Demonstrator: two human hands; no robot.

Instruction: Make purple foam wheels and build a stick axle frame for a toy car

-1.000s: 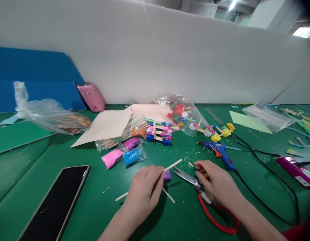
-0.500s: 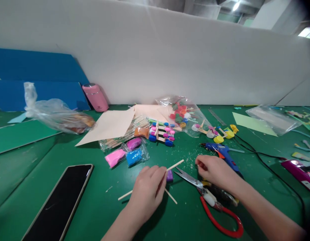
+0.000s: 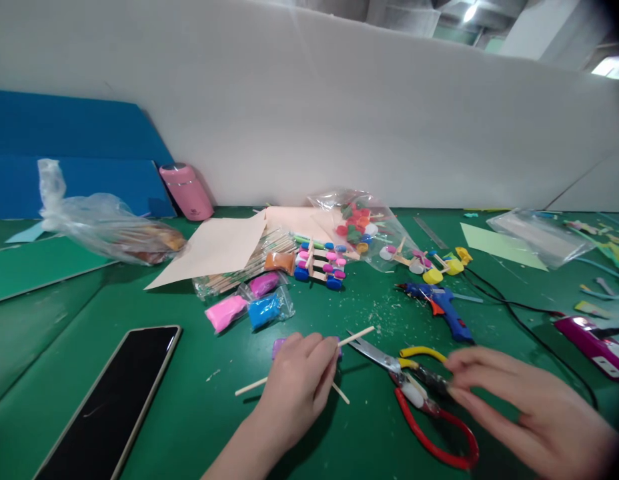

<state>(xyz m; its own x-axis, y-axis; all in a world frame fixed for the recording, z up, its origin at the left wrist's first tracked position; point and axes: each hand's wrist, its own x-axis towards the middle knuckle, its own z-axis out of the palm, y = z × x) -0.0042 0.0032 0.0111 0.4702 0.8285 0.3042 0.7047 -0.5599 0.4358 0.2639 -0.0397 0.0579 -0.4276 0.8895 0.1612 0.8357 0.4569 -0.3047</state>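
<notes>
My left hand [image 3: 302, 370] is closed around a thin wooden stick [image 3: 357, 336] whose ends show on both sides of the fist. Below the fingers pokes the end of a second stick [image 3: 341, 393]; its other part is hidden. Partly covered behind this hand lies a purple packet [image 3: 278, 347]. My right hand [image 3: 519, 400], somewhat blurred, has thumb and fingers around the dark end of yellow-handled pliers [image 3: 423, 351]. Red-handled scissors [image 3: 412, 393] lie between the hands, blades slightly apart and pointing up-left.
A blue glue gun [image 3: 439, 307] with its cable lies beyond my right hand. Clay packets [image 3: 264, 311], small wheeled stick models [image 3: 322, 263] and a bag of colourful pieces [image 3: 359, 227] sit further back. At left are a phone [image 3: 109, 400] and a pink bottle [image 3: 187, 192].
My right hand has moved right and nearer to me, its fingers spreading onto the pliers, whose yellow handle now shows. My left hand keeps the stick, shifted only slightly.
</notes>
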